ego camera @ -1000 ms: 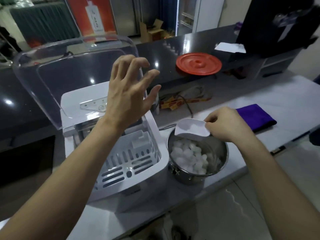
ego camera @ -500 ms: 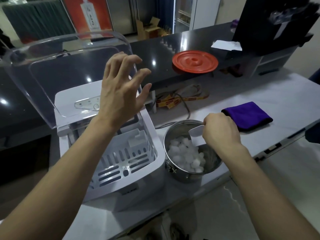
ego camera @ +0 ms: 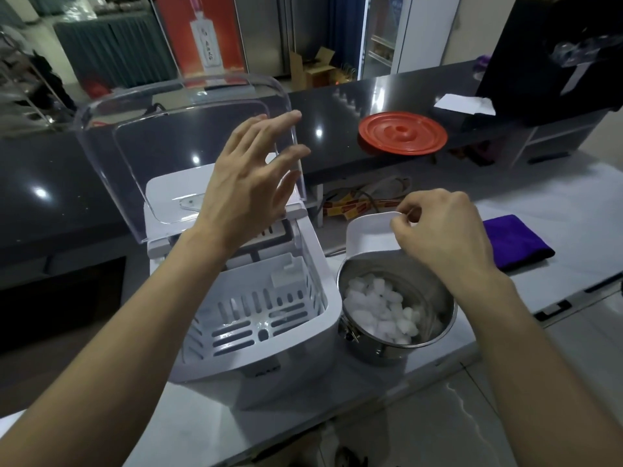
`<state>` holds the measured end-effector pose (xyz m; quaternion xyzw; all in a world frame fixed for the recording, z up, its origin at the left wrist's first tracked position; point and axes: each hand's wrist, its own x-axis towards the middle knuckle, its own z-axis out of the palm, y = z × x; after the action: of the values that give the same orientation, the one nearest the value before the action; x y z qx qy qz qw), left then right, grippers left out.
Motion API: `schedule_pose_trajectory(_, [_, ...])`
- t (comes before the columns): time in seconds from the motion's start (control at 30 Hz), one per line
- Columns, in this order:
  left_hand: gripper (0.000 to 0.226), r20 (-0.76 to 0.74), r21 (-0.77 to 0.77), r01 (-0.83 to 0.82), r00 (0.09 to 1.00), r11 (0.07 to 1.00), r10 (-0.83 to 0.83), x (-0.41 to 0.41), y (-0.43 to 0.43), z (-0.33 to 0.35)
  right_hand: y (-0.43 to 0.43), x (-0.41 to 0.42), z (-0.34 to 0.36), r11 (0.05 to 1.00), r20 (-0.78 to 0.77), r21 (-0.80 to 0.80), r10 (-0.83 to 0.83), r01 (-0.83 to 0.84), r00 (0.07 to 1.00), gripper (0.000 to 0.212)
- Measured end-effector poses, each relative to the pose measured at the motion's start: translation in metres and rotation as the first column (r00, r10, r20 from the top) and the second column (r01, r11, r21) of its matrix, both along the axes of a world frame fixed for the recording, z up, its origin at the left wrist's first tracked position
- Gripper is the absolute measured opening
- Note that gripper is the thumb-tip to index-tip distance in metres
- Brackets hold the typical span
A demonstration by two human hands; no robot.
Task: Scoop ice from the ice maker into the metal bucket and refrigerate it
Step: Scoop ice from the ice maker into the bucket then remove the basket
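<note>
The white ice maker (ego camera: 256,352) stands on the counter with its clear lid (ego camera: 175,143) raised. Its slotted basket (ego camera: 249,315) holds no ice that I can see. My left hand (ego camera: 249,187) hovers open over the machine, fingers spread by the lid's right edge. To the right stands the metal bucket (ego camera: 435,335) with a heap of ice pieces (ego camera: 381,308) inside. My right hand (ego camera: 441,230) pinches a white plastic scoop (ego camera: 369,235) held just above the bucket's far rim; the scoop looks empty.
A purple cloth (ego camera: 515,241) lies on the white counter (ego camera: 556,203) right of the bucket. A red round lid (ego camera: 403,133) rests on the raised black bar top (ego camera: 337,129) behind. Cables and yellow tags (ego camera: 357,203) lie beneath that ledge. The counter's front edge is near the bucket.
My right hand lifted the scoop up out of the bucket to above its far rim. My left hand's fingers stretched further toward the lid's right edge.
</note>
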<state>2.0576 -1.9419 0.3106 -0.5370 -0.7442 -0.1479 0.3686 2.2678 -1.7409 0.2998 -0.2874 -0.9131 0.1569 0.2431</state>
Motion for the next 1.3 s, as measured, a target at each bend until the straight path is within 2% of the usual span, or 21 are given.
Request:
schedule_pose_trajectory(0.2, [0.030, 0.008, -0.018, -0.014, 1.000, 1.000, 0.014, 0.003, -0.003, 0.001, 0.004, -0.003, -0.016, 1.000, 0.167, -0.031, 0.008, -0.003, 0.986, 0.013])
schedule_pose_trajectory(0.37, [0.031, 0.018, -0.012, -0.024, 1.000, 1.000, 0.024, 0.005, 0.000, 0.000, 0.008, -0.004, -0.045, 0.997, 0.347, -0.074, 0.036, -0.011, 0.937, 0.009])
schedule_pose_trajectory(0.6, [0.029, 0.034, -0.005, -0.041, 0.999, 0.999, 0.041, 0.007, 0.003, -0.002, 0.015, -0.007, -0.079, 0.990, 0.586, -0.125, 0.122, -0.060, 0.801, 0.022])
schedule_pose_trajectory(0.77, [0.029, 0.041, -0.001, -0.045, 0.998, 0.999, 0.045, 0.008, 0.003, -0.003, 0.021, -0.006, -0.098, 0.975, 0.647, -0.155, 0.223, -0.160, 0.729, 0.024])
schedule_pose_trajectory(1.0, [0.028, 0.044, -0.009, -0.047, 0.998, 0.999, 0.047, 0.010, 0.001, -0.003, 0.025, -0.001, -0.111, 0.961, 0.750, -0.203, 0.276, -0.189, 0.601, 0.022])
schedule_pose_trajectory(1.13, [0.030, 0.050, -0.022, -0.047, 0.998, 0.999, 0.048, 0.010, 0.000, -0.003, 0.024, 0.000, -0.115, 0.957, 0.758, -0.238, 0.290, -0.167, 0.583, 0.022])
schedule_pose_trajectory(1.3, [0.030, 0.049, -0.030, -0.043, 0.998, 0.999, 0.045, 0.011, -0.004, -0.001, 0.022, -0.001, -0.100, 0.954, 0.759, -0.251, 0.298, -0.162, 0.579, 0.038])
